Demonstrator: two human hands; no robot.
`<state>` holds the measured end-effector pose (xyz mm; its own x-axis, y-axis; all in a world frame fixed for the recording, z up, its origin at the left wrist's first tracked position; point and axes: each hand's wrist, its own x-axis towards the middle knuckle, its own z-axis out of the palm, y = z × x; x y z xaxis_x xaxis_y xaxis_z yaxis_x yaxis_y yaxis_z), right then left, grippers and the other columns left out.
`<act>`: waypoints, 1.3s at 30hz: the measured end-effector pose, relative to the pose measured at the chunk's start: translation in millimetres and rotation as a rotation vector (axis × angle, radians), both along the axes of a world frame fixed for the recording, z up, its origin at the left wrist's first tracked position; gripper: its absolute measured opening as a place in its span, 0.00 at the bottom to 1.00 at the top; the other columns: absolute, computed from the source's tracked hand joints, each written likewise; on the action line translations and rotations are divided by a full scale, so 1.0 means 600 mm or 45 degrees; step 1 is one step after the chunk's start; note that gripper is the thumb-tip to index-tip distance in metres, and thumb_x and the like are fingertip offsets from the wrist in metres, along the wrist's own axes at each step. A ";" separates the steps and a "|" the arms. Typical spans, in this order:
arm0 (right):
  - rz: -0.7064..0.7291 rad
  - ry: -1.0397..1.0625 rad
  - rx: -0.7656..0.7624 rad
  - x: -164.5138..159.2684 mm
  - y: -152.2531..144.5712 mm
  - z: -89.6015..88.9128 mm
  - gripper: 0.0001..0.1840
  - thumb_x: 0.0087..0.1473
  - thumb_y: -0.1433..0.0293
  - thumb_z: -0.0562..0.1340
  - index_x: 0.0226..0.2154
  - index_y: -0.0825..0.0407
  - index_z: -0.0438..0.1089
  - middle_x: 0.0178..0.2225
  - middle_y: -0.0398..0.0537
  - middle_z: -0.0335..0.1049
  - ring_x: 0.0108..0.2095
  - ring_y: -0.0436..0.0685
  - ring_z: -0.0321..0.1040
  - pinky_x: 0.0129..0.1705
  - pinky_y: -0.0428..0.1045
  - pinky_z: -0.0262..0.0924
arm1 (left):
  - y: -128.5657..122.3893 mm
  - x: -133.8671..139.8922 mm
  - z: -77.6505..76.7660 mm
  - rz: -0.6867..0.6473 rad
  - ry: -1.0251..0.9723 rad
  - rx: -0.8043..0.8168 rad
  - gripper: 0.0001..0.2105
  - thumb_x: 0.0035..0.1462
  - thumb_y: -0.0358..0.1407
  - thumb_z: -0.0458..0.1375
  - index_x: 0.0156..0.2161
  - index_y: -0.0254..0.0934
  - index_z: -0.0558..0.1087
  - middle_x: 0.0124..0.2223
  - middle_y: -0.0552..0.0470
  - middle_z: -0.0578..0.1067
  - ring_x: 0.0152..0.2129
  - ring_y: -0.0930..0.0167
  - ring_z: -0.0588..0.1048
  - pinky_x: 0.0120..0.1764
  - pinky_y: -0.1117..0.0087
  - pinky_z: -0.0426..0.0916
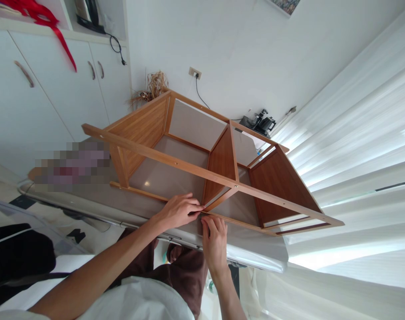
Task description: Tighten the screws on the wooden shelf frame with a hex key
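The rack (220,155) stands across the centre of the frame, on the table (132,204). Judged by its form, main assembly is done: panels (279,186) sit between rails (149,152). Whether fixing at lower centre is complete cannot be told; fingers cover that area. Left hand (179,211): fingertips drawn together on the near rail (236,221). Right hand (215,231): fingers curled, thumb alongside, just below; any pinched part is hidden. Rails: slim, straight, light-brown wood. Panels: flat, grained, redder. Table: glossy, grey, round-cornered.
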<state>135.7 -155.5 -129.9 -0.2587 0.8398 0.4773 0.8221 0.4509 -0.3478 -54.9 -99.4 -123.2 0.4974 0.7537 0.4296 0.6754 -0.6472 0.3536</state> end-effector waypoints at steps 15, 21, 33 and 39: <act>0.026 -0.222 0.126 0.003 -0.003 0.004 0.13 0.63 0.78 0.56 0.44 0.50 0.72 0.42 0.50 0.72 0.43 0.58 0.64 0.46 0.53 0.54 | 0.002 -0.001 -0.005 -0.014 0.002 -0.007 0.12 0.66 0.38 0.55 0.51 0.48 0.78 0.42 0.55 0.81 0.39 0.68 0.72 0.40 0.69 0.69; 0.046 -0.292 0.134 0.003 -0.005 0.010 0.16 0.63 0.80 0.54 0.46 0.50 0.71 0.42 0.52 0.71 0.45 0.60 0.64 0.47 0.56 0.55 | 0.001 -0.001 -0.003 -0.006 -0.002 -0.024 0.12 0.66 0.38 0.55 0.51 0.48 0.77 0.42 0.55 0.80 0.39 0.69 0.73 0.39 0.69 0.69; 0.177 -0.335 0.105 0.009 0.001 0.018 0.17 0.62 0.82 0.53 0.47 0.54 0.71 0.44 0.54 0.70 0.45 0.61 0.63 0.46 0.55 0.60 | 0.002 -0.001 -0.005 -0.021 0.001 -0.021 0.13 0.66 0.38 0.55 0.52 0.48 0.77 0.43 0.57 0.81 0.39 0.68 0.72 0.40 0.68 0.69; 0.163 -0.263 0.094 0.011 0.001 0.006 0.15 0.64 0.79 0.53 0.49 0.53 0.70 0.44 0.54 0.69 0.45 0.61 0.63 0.48 0.56 0.61 | 0.002 -0.001 -0.005 -0.019 0.005 -0.004 0.13 0.66 0.38 0.55 0.52 0.47 0.77 0.43 0.55 0.81 0.39 0.68 0.72 0.40 0.68 0.69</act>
<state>142.3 -154.8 -126.0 -0.4587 0.7589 0.4623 0.8070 0.5736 -0.1407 -55.4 -98.1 -126.0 0.5103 0.7475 0.4253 0.6669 -0.6562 0.3531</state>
